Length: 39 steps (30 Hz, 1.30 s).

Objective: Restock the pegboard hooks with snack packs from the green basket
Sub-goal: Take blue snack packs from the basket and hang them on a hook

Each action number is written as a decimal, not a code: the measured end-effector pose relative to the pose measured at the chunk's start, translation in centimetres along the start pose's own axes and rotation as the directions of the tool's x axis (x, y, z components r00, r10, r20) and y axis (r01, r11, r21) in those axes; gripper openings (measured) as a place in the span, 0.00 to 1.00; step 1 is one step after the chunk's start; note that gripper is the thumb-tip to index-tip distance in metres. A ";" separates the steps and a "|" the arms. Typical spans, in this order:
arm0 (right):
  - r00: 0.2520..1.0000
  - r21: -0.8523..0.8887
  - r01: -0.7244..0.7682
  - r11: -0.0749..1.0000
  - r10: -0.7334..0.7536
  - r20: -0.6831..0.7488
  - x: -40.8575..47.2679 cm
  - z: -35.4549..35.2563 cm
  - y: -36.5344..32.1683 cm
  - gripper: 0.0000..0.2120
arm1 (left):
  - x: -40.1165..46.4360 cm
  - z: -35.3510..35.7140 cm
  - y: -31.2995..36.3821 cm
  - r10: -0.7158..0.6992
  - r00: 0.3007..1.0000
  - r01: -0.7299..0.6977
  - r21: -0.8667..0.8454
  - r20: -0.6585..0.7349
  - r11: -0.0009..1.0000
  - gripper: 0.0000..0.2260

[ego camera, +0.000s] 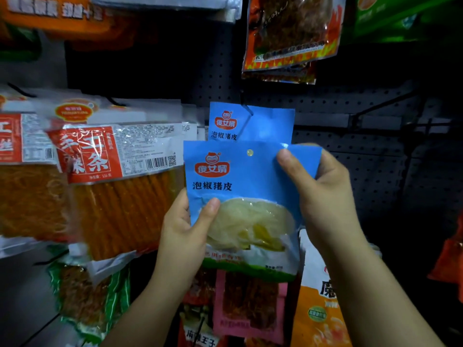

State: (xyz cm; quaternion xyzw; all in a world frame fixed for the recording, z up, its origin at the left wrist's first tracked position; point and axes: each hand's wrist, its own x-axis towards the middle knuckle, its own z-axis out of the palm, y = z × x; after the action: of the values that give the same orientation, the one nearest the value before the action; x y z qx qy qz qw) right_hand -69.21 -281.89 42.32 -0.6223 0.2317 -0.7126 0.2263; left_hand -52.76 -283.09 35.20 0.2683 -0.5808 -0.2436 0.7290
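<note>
A blue snack pack (240,186) with a clear window of pale strips is held up in front of the dark pegboard (350,151). My left hand (185,229) grips its lower left edge, thumb on the front. My right hand (323,194) pinches its upper right corner, which is folded over. The pack's hang hole (249,153) shows near the top. Just behind and above it, a matching blue pack (250,121) hangs on a hook (246,106). The green basket is out of view.
Orange-red snack packs (117,176) hang to the left, a flame-printed pack (290,33) above, and pink (250,304) and orange (320,311) packs below. A bare hook (370,112) juts out from the pegboard at right.
</note>
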 end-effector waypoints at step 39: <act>0.988 -0.181 -0.037 0.983 0.008 -0.157 7.1 3.0 -2.4 0.15 | 5.6 0.1 2.4 -0.025 0.998 0.033 -0.158 0.050 0.987 0.06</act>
State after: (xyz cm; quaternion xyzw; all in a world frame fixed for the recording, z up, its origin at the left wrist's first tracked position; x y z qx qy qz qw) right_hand -67.14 -284.46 49.68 -0.5802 0.3203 -0.7321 0.1575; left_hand -51.58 -285.10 40.82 0.2120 -0.5728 -0.3060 0.7302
